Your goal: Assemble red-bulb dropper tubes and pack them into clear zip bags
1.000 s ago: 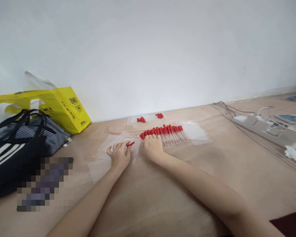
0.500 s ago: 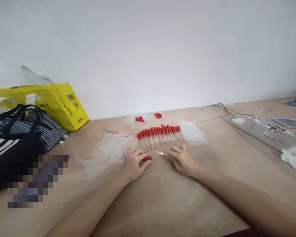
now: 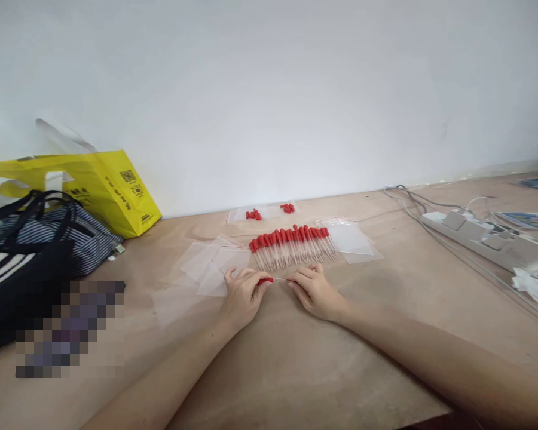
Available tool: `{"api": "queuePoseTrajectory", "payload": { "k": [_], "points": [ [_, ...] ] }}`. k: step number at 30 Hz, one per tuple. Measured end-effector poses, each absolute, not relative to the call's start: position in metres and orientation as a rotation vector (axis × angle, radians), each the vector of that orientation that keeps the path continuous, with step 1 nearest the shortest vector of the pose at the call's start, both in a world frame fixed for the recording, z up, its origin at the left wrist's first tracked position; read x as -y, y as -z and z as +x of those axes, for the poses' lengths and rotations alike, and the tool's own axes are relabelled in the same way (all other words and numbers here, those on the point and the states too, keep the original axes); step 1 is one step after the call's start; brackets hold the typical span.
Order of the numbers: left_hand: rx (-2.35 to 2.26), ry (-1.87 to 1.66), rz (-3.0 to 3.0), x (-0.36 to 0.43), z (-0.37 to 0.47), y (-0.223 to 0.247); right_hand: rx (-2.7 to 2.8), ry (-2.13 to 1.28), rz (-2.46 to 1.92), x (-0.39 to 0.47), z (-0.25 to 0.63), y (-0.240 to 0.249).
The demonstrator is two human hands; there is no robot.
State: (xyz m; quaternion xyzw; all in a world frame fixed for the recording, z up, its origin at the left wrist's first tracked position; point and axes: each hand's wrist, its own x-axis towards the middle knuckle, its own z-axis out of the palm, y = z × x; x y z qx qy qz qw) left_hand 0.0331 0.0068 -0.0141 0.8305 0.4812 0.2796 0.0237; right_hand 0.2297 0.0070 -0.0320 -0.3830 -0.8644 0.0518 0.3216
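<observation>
Between its thumb and fingers, my left hand [image 3: 242,297] pinches a red rubber bulb [image 3: 265,280]. My right hand [image 3: 316,294] is closed on a thin clear tube [image 3: 280,280], whose left end meets the bulb's right end. How far the tube sits inside the bulb is too small to tell. Just beyond both hands lies a row of several clear droppers with red bulbs [image 3: 291,237], side by side. Flat clear bags [image 3: 206,266] overlap to the left of the row, and more clear bags [image 3: 354,242] lie to its right.
Two small piles of red bulbs [image 3: 253,214] rest on clear plastic near the wall. A yellow bag [image 3: 116,191] and a black bag [image 3: 22,280] stand at the left. On the right are a white power strip [image 3: 488,242], cables and a crumpled tissue [image 3: 533,286].
My right hand has moved left, bringing the clear tube up to the red bulb. The bulb in my left hand has shifted slightly up and left.
</observation>
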Motion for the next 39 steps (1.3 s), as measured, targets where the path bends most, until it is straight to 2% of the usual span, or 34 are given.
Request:
{"api": "queuePoseTrajectory", "payload": {
  "k": [7,15,27,39],
  "points": [
    [-1.5,-0.882,2.374,-0.004,0.033,0.015,2.283,-0.104,-0.962,-0.007,0.225,0.032],
    [-1.406,-0.88,2.56,0.003,0.035,0.013,2.363,0.085,-0.894,-0.006,0.228,0.03],
    [-1.37,-0.964,2.615,0.006,0.037,0.011,2.334,0.023,-0.8,-0.009,0.215,0.034],
    [-1.323,-0.823,2.614,0.001,0.017,0.01,2.305,-0.13,-0.842,-0.01,0.237,0.032]
  ]
}}
